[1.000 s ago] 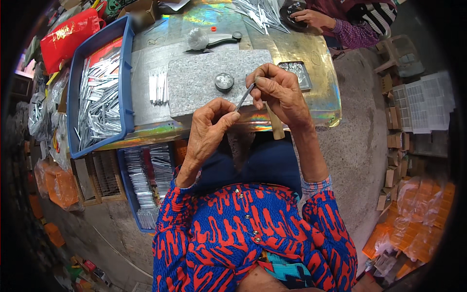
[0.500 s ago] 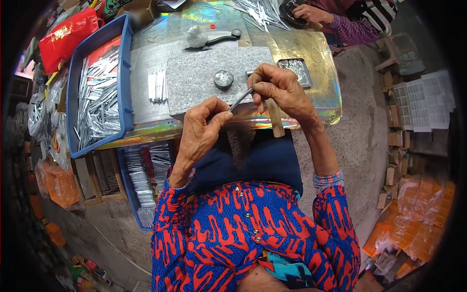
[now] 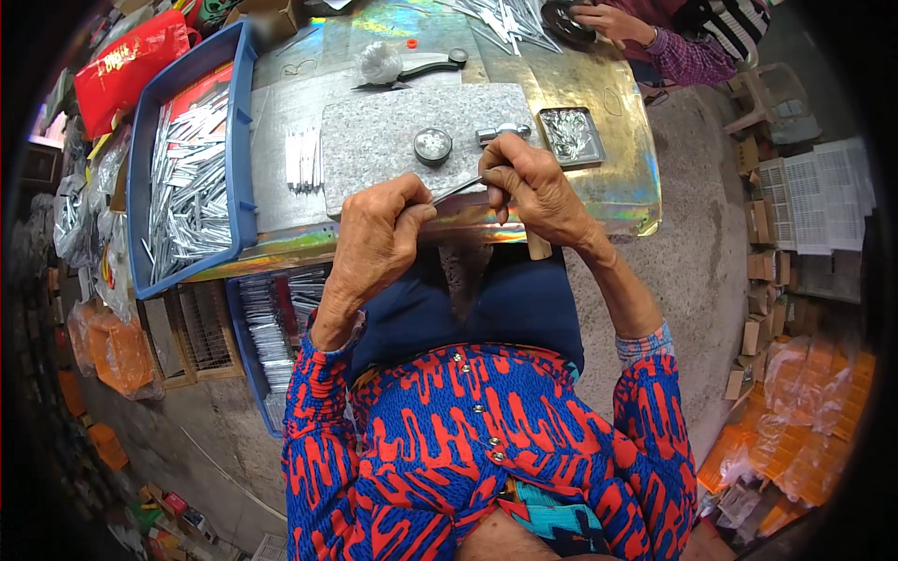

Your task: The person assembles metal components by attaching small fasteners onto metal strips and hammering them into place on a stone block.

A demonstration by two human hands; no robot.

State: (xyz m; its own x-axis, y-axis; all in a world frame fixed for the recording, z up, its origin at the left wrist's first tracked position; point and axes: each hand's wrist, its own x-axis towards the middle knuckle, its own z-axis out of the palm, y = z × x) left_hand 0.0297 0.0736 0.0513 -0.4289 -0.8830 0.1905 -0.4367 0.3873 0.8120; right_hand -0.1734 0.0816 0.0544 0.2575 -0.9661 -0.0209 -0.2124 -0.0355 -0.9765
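A thin grey metal rod [image 3: 457,190] spans the gap between my two hands, just off the front edge of a speckled stone slab [image 3: 369,140]. My left hand [image 3: 382,232] pinches its left end between thumb and fingers. The other end is pinched in my right hand [image 3: 541,194], whose fingers hide the tip. Under the right hand lies a hammer; its shiny head [image 3: 503,134] shows on the slab, and its wooden handle [image 3: 539,247] sticks out past the table edge. A round dark tin [image 3: 432,147] with small silvery bits sits on the slab.
Left of the slab is a row of rods [image 3: 303,161], then a blue bin [image 3: 245,150] heaped with metal strips. A square tray [image 3: 599,157] of small metal parts stands to the right. Another person's hand [image 3: 613,22] works at the far right. A second bin sits below the table.
The rod has tilted flatter between my hands. My left hand has risen slightly and my right hand has come down a little, uncovering the hammer head. The other person's hand has shifted.
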